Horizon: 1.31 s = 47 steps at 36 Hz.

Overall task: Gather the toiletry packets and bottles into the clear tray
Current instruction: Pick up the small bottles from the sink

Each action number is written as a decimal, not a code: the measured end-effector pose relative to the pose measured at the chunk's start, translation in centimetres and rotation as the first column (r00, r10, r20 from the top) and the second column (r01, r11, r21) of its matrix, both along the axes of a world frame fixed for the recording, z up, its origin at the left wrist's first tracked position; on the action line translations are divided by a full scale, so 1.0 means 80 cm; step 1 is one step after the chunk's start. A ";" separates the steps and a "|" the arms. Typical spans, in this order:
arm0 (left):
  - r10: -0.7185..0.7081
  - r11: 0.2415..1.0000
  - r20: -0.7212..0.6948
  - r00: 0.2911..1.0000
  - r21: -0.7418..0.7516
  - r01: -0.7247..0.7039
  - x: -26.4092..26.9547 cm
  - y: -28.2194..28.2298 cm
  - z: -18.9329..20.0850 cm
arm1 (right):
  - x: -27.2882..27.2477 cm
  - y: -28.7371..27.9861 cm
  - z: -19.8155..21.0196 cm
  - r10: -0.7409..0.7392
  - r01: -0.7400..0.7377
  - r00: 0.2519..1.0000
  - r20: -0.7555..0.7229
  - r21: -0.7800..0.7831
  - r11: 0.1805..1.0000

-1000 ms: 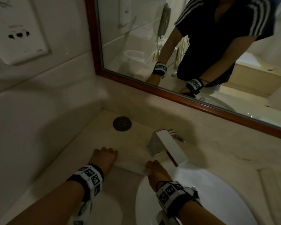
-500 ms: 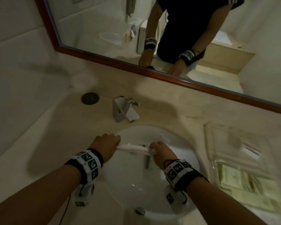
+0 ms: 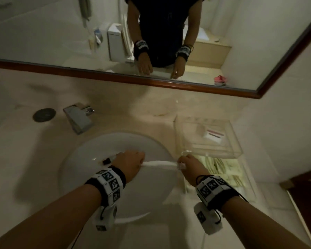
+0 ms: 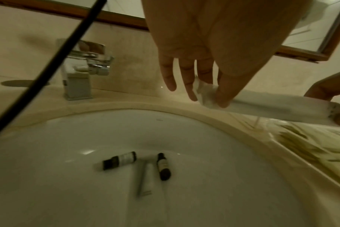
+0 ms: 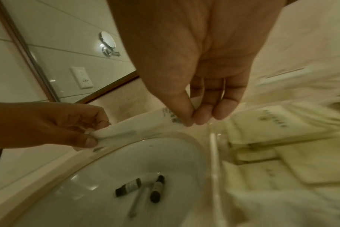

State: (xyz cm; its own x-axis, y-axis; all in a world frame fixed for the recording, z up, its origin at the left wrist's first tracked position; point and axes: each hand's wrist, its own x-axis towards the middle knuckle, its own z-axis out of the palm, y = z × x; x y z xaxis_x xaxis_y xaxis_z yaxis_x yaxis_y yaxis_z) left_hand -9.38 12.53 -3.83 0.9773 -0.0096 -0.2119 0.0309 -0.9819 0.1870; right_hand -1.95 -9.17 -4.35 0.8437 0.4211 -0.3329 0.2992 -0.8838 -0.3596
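Note:
A long white packet (image 3: 160, 164) hangs level above the right rim of the white sink (image 3: 90, 155). My left hand (image 3: 131, 164) pinches its left end (image 4: 206, 95) and my right hand (image 3: 188, 164) pinches its printed right end (image 5: 173, 116). Two small dark bottles (image 4: 119, 160) (image 4: 164, 166) and a thin white tube (image 4: 145, 178) lie at the bottom of the basin. The clear tray (image 3: 221, 169) stands on the counter just right of the sink, with several pale packets (image 5: 281, 156) in its near part and a white box (image 3: 214, 135) in its far part.
A chrome faucet (image 3: 79, 119) stands behind the sink on the left, next to a round dark drain cover (image 3: 43, 115). The wood-framed mirror (image 3: 115, 76) runs along the back of the beige counter. A dark wooden edge (image 3: 305, 186) borders the counter on the right.
Both hands have carried the white packet from beside the faucet rightward over the basin, and it now hangs by the tray's left edge. The head view has swung right and down.

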 end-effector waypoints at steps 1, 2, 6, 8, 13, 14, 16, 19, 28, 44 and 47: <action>-0.011 1.000 0.002 1.000 0.005 0.011 0.005 -0.013 0.000 | 0.002 -0.014 0.000 -0.011 0.011 1.000 0.003 -0.004 1.000; -0.023 1.000 0.000 1.000 0.011 0.023 0.009 -0.026 0.000 | 0.005 -0.028 0.000 -0.024 0.024 1.000 0.004 -0.010 1.000; -0.064 0.997 0.003 0.998 0.032 0.064 0.026 -0.075 -0.007 | 0.014 -0.078 -0.004 -0.063 0.064 0.998 0.012 -0.035 0.997; -0.084 0.996 -0.002 0.996 0.033 0.084 0.034 -0.096 -0.011 | 0.018 -0.101 -0.007 -0.080 0.081 0.997 0.018 -0.045 0.996; -0.104 0.994 -0.012 0.995 0.013 0.104 0.047 -0.144 -0.021 | 0.027 -0.150 -0.012 -0.113 0.115 0.993 0.038 -0.060 0.992; -0.107 0.994 -0.010 0.994 0.004 0.107 0.049 -0.152 -0.023 | 0.028 -0.158 -0.013 -0.117 0.119 0.993 0.034 -0.067 0.991; -0.103 0.995 -0.003 0.995 -0.016 0.103 0.051 -0.167 -0.028 | 0.031 -0.172 -0.016 -0.117 0.118 0.993 0.020 -0.088 0.989; -0.103 0.993 -0.001 0.995 -0.053 0.103 0.054 -0.185 -0.035 | 0.035 -0.192 -0.020 -0.123 0.123 0.992 0.000 -0.087 0.989; -0.123 0.991 -0.060 0.991 -0.063 0.120 0.060 -0.223 -0.053 | 0.039 -0.231 -0.040 -0.140 0.138 0.990 -0.010 -0.124 0.983; -0.067 0.995 -0.082 0.994 -0.085 0.060 0.056 -0.242 -0.081 | 0.034 -0.267 -0.066 -0.179 0.181 0.983 0.032 -0.096 0.979; -0.072 0.995 -0.094 0.993 -0.080 0.064 0.052 -0.240 -0.084 | 0.035 -0.264 -0.067 -0.183 0.185 0.983 0.022 -0.111 0.977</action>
State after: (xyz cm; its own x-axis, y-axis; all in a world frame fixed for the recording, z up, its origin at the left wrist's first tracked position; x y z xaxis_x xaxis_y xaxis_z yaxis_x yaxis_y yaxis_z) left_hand -5.22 -6.66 -10.53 0.9489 -0.0954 -0.3009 -0.0140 -0.9651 0.2616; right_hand 0.84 -30.31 -9.68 0.9076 0.2188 -0.3584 0.1313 -0.9585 -0.2529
